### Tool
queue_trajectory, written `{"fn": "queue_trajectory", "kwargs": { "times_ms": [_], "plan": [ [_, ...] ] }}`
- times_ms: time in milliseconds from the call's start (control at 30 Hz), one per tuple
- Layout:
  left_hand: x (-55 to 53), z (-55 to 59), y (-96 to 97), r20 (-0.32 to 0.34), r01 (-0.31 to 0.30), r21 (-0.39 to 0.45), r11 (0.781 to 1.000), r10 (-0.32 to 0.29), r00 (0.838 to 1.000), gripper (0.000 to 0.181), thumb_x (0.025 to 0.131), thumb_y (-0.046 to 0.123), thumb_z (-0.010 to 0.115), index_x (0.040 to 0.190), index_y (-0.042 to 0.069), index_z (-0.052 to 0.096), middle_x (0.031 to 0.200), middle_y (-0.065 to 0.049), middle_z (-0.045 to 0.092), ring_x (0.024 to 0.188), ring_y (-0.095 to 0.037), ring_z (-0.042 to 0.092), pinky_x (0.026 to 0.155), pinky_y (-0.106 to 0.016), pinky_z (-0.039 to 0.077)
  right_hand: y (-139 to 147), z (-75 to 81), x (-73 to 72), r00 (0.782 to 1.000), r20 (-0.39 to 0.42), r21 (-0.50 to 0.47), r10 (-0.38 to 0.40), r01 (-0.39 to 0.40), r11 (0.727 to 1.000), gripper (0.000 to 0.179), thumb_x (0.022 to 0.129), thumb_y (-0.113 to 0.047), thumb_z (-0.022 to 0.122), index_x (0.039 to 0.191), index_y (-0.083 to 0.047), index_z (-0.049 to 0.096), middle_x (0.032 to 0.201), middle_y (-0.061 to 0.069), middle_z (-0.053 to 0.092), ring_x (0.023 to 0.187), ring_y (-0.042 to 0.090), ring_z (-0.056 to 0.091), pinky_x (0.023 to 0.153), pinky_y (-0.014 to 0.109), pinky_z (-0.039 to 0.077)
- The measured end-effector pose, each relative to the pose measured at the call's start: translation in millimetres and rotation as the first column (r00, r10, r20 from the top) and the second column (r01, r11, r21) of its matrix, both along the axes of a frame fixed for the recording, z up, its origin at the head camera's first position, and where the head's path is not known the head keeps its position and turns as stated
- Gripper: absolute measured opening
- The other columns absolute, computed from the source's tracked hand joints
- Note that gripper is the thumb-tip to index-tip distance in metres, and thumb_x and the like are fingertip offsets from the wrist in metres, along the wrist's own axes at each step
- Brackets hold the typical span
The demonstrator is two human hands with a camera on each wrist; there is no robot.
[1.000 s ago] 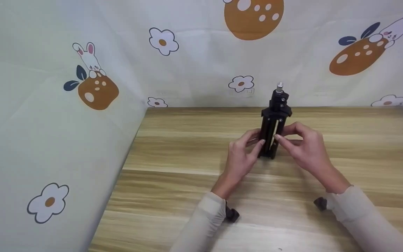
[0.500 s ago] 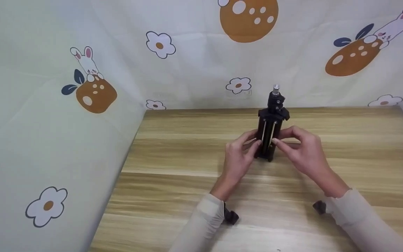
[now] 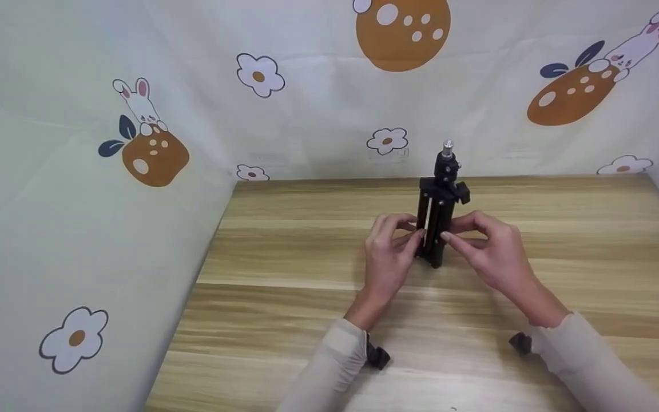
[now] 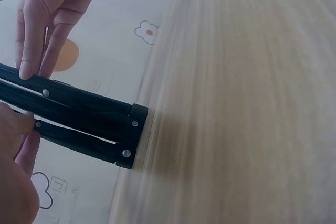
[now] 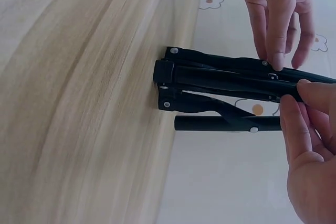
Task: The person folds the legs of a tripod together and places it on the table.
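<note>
A black folded light stand [image 3: 437,223] with a silver tip [image 3: 448,149] stands upright on the wooden table. My left hand [image 3: 388,252] pinches a leg on its left side between thumb and fingers. On the right side, my right hand [image 3: 492,249] grips another leg the same way. The left wrist view shows the riveted lower end of the stand [image 4: 100,121] close to the tabletop. In the right wrist view, one leg [image 5: 226,124] sits slightly apart from the rest. A knob [image 3: 463,193] sticks out at the collar's right.
The wood-grain table [image 3: 284,257] runs back to a pale cloth [image 3: 318,97] printed with flowers, oranges and rabbits. The same cloth hangs along the left side. A small black wrist device sits under each sleeve [image 3: 329,366].
The stand has turned about its upright axis, so its knob now shows at the right and different legs face front. Both hands keep their grip. The head view has shifted slightly.
</note>
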State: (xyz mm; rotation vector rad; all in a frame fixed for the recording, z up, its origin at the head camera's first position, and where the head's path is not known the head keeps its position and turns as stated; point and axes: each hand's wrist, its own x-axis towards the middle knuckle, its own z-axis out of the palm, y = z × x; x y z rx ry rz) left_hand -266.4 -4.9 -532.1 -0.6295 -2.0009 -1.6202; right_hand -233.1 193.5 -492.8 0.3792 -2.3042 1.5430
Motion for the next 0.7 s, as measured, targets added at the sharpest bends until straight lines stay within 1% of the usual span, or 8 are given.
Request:
{"fn": "queue_trajectory", "kwargs": {
  "times_ms": [67,100,233,300,367,433,567,700],
  "plan": [
    [0.2,-0.3,0.0,-0.014,0.004,-0.006,1.000,-0.004,1.000,0.015,0.097,0.004,0.081,0.110,0.002,0.073,0.107,-0.011,0.068,0.104,-0.022,0.076,0.091,-0.019,0.067,0.2,0.0,-0.4,1.000,0.005,-0.001,0.002,-0.002,1.000,0.014,0.092,0.001,0.085,0.103,0.000,0.076,0.105,0.014,0.081,0.098,0.005,0.077,0.083,0.025,0.069],
    [0.2,-0.2,-0.2,-0.024,0.012,-0.006,1.000,-0.012,1.000,0.014,0.097,0.005,0.081,0.108,0.003,0.073,0.106,-0.011,0.068,0.104,-0.021,0.076,0.091,-0.020,0.067,0.2,0.0,-0.4,1.000,0.007,-0.002,0.002,-0.002,1.000,0.014,0.092,0.001,0.085,0.103,0.000,0.076,0.104,0.014,0.081,0.098,0.006,0.077,0.083,0.025,0.069],
    [-0.6,0.4,-1.9,-0.074,0.053,-0.035,0.998,-0.055,0.996,0.011,0.098,0.011,0.082,0.105,0.005,0.075,0.103,-0.007,0.073,0.100,-0.016,0.077,0.090,-0.021,0.068,0.1,0.0,0.0,1.000,0.009,0.009,-0.005,0.005,1.000,0.014,0.092,0.002,0.084,0.103,0.000,0.076,0.105,0.014,0.081,0.098,0.018,0.080,0.083,0.025,0.069],
    [-0.6,1.7,-3.0,-0.098,0.079,-0.056,0.995,-0.084,0.992,0.011,0.098,0.013,0.082,0.105,0.006,0.077,0.103,-0.007,0.075,0.097,-0.016,0.078,0.090,-0.022,0.069,0.0,-0.1,0.5,1.000,0.010,0.017,-0.009,0.009,1.000,0.013,0.092,0.002,0.084,0.103,-0.001,0.077,0.105,0.013,0.081,0.099,0.024,0.080,0.083,0.025,0.069],
    [-0.6,2.4,-3.8,-0.113,0.102,-0.085,0.991,-0.112,0.987,0.012,0.098,0.013,0.082,0.107,0.006,0.077,0.103,-0.007,0.076,0.096,-0.017,0.078,0.089,-0.023,0.069,-0.1,-0.2,1.1,1.000,0.008,0.028,-0.012,0.012,1.000,0.013,0.092,0.001,0.084,0.103,-0.002,0.077,0.105,0.012,0.081,0.100,0.028,0.080,0.084,0.024,0.068],
    [-0.4,2.6,-4.2,-0.110,0.126,-0.111,0.986,-0.138,0.984,0.014,0.098,0.014,0.082,0.109,0.006,0.078,0.105,-0.007,0.077,0.097,-0.018,0.078,0.090,-0.023,0.069,-0.1,-0.3,1.9,1.000,0.005,0.035,-0.013,0.013,0.999,0.012,0.093,0.001,0.083,0.103,-0.002,0.078,0.104,0.010,0.081,0.100,0.029,0.081,0.084,0.024,0.068],
    [-0.6,1.0,-3.1,-0.063,0.181,-0.122,0.976,-0.190,0.980,0.020,0.097,0.014,0.084,0.114,0.006,0.076,0.108,-0.009,0.079,0.100,-0.021,0.079,0.091,-0.024,0.069,-0.6,-0.6,4.0,1.000,0.003,0.032,-0.008,0.008,0.999,0.008,0.095,0.000,0.082,0.102,-0.003,0.080,0.103,0.010,0.082,0.101,0.027,0.081,0.084,0.024,0.068],
    [-1.0,-0.9,-1.2,-0.034,0.194,-0.116,0.974,-0.199,0.979,0.024,0.096,0.014,0.085,0.115,0.004,0.075,0.110,-0.010,0.081,0.100,-0.017,0.080,0.088,-0.024,0.069,-0.8,-1.5,6.0,1.000,0.009,-0.002,0.020,-0.020,1.000,0.007,0.097,0.002,0.078,0.102,-0.002,0.082,0.103,0.011,0.083,0.100,0.027,0.082,0.084,0.026,0.069]
  ]
}}
